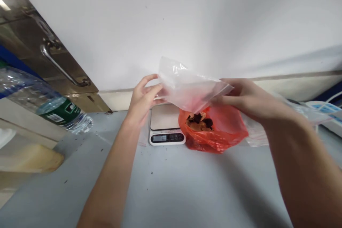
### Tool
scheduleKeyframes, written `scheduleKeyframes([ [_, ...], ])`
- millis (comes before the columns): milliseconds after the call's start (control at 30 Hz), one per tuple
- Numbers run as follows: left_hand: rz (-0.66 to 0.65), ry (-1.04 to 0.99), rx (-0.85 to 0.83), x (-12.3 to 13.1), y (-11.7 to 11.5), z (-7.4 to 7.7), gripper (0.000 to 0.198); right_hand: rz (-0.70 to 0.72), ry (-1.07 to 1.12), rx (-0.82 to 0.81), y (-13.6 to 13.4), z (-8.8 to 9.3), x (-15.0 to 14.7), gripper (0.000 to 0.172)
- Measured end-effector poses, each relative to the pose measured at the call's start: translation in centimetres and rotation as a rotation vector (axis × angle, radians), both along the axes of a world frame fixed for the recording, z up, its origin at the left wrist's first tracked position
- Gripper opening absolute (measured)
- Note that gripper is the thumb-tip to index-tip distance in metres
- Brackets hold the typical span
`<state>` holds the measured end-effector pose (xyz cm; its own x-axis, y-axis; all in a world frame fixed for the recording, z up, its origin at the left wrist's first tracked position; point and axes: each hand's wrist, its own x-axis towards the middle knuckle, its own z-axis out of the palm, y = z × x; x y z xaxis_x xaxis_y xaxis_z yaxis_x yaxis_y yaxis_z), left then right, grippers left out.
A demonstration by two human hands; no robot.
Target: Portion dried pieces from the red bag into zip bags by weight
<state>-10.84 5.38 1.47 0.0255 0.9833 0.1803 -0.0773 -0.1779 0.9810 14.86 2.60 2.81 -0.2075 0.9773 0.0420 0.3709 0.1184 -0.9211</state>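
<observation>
In the middle of the frame both hands hold a small clear plastic zip bag [191, 91] in the air, above the other things. The left hand [141, 99] pinches the left edge of the bag between thumb and curled fingers; the fingers are nearly closed on the film. The right hand [245, 98] grips the right corner in the same way, and I cannot tell how tight this grip is, because the bag hides the fingertips.

Just under the bag, in the centre, an open orange plastic bag [213, 131] with dark and brown dried pieces lies on the grey table [171, 185]. It touches the right side of a small white digital kitchen scale [167, 126].

Some risks, in my judgement: the thin film is slippery, so one pinch may slide off and the clear bag may drop onto the orange one. The orange bag lies slumped with its mouth wide open, so a push from a wrist can spill the pieces. It also leans on the scale, which may disturb a reading. At the left of the frame a transparent water bottle [45, 105] lies tilted, and it may roll.
</observation>
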Motion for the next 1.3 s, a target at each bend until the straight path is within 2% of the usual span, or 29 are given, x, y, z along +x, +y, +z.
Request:
scheduleKeyframes([
  [100, -0.034, 0.166, 0.002, -1.1, 0.0, 0.1, 0.022, -0.031, 0.083, -0.004, 0.0, -0.4, -1.7, 0.026],
  [167, -0.009, 0.227, 0.028, -1.5, 0.1, -0.1, 0.026, -0.022, 0.12, -0.019, 0.0, -0.7, -2.9, 0.025],
  [300, 0.148, 0.294, 0.099, -2.1, 0.6, -0.7, 0.033, 0.033, 0.187, -0.078, 0.0, -1.3, -5.3, 0.035],
  [433, 0.263, 0.355, 0.14, -4.3, 1.1, -1.0, 0.041, -0.02, 0.142, -0.043, 0.1, -1.5, -7.6, 0.044],
  [500, 0.261, 0.38, 0.091, -6.2, 1.3, -1.1, 0.044, -0.058, 0.116, 0.023, 0.3, -1.6, -8.9, 0.036],
  [567, 0.267, 0.451, -0.018, -8.4, 1.4, -1.3, 0.039, -0.118, 0.069, 0.132, 0.6, -1.8, -10.6, 0.022],
  [633, 0.299, 0.545, -0.159, -10.8, 1.4, -1.6, 0.028, -0.165, -0.007, 0.323, 0.9, -2.3, -12.5, 0.011],
  [667, 0.318, 0.583, -0.221, -12.0, 1.4, -1.9, 0.023, -0.157, -0.059, 0.448, 1.0, -2.6, -13.6, 0.01],
  [767, 0.338, 0.627, -0.332, -15.2, 1.3, -2.8, 0.025, 0.007, -0.316, 0.786, 0.8, -4.0, -17.1, 0.023],
  [800, 0.328, 0.64, -0.36, -15.9, 1.3, -3.1, 0.028, 0.093, -0.436, 0.832, 0.5, -4.6, -18.2, 0.025],
  [867, 0.276, 0.68, -0.403, -16.9, 1.2, -3.7, 0.028, 0.271, -0.694, 0.769, -0.2, -5.9, -20.4, 0.026],
  [967, 0.154, 0.773, -0.407, -16.9, 1.3, -4.5, 0.017, 0.471, -0.92, 0.567, -1.7, -7.7, -22.5, 0.02],
  [1067, 0.002, 0.865, -0.341, -15.5, 1.7, -5.1, 0.012, 0.53, -0.961, 0.472, -2.7, -8.9, -23.1, 0.023],
  [1200, -0.203, 0.973, -0.29, -13.0, 2.4, -6.1, 0.03, 0.546, -0.956, 0.458, -2.7, -9.3, -22.4, 0.03],
  [1300, -0.218, 1.082, -0.241, -11.7, 2.7, -6.9, 0.05, 0.585, -0.912, 0.464, -2.2, -9.2, -21.6, 0.031],
])
